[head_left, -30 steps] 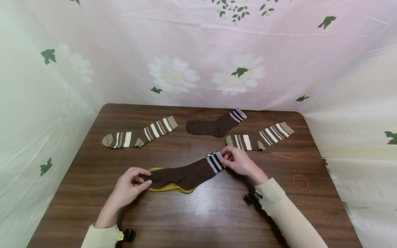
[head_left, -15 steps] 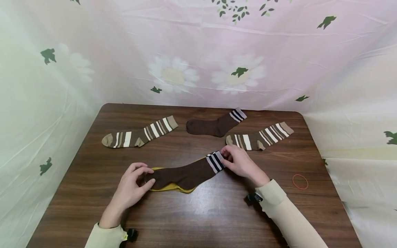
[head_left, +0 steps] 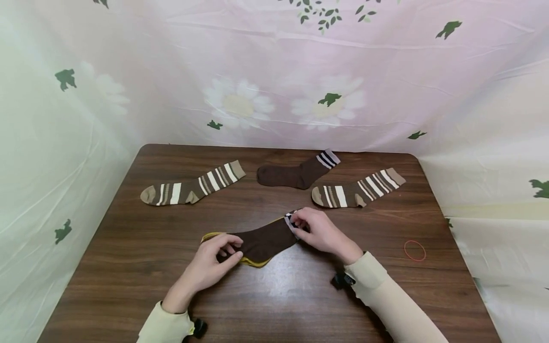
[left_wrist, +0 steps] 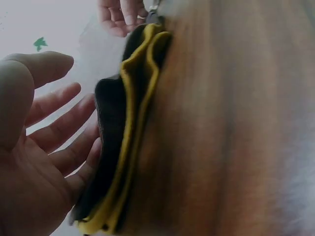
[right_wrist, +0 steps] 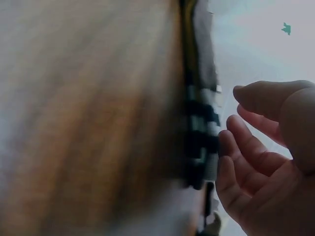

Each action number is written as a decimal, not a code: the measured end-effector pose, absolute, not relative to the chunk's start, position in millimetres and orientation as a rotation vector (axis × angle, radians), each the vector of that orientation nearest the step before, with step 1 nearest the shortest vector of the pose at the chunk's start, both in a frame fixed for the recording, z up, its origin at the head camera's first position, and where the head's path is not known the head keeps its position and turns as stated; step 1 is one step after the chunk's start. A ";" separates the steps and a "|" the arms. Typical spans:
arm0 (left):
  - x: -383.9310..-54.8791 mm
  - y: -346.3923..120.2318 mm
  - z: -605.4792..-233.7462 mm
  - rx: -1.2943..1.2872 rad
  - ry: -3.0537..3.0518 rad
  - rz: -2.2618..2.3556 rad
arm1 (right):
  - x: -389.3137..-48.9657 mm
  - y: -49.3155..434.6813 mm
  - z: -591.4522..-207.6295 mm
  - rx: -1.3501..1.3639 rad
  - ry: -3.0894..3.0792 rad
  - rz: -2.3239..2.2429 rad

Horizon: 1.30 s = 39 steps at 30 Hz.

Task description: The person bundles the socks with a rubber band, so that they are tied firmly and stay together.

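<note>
Head view first: the brown sock [head_left: 270,238] lies flat on the table [head_left: 107,257], mustard-yellow fabric [head_left: 259,264] peeking out beneath, the layers apparently matched toe to toe and cuff to cuff. Left hand [head_left: 210,264] over the foot, right hand [head_left: 321,232] at the striped cuff, forearms angling inward; that spread probably steadies both ends.

Over to the left wrist: dark and yellow layers show edge-on, and here the left hand is wide, thumb well clear, fingertips against the pile's face, gripping nothing.

Right wrist now: banded cuff edge-on, right hand loosely bent, thumb apart from the fingers, nothing pinched; whether the fingertips touch, I can't tell.
</note>
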State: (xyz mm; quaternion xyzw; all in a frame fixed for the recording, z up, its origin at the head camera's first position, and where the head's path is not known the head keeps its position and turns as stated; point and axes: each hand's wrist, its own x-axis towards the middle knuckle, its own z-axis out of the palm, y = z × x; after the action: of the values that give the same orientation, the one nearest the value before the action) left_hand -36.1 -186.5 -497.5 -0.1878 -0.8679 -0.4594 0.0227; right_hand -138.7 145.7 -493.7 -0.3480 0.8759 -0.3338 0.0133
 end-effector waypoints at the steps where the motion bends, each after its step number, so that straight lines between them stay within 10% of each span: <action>1: -35.7 -185.8 -499.2 -0.583 -2.705 -1.441 | -137.7 145.4 -495.6 -1.090 2.727 -1.020; 39: -73.7 -191.3 -471.9 -0.599 -2.774 -1.570 | -158.4 180.1 -468.5 -1.000 2.733 -1.037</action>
State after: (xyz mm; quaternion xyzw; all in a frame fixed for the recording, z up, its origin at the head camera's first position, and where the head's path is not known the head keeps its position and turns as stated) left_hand -73.7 -191.3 -471.9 -0.1844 -0.8543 -0.4834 -0.0507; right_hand -158.4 180.1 -468.5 -0.3237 0.8842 -0.3357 0.0261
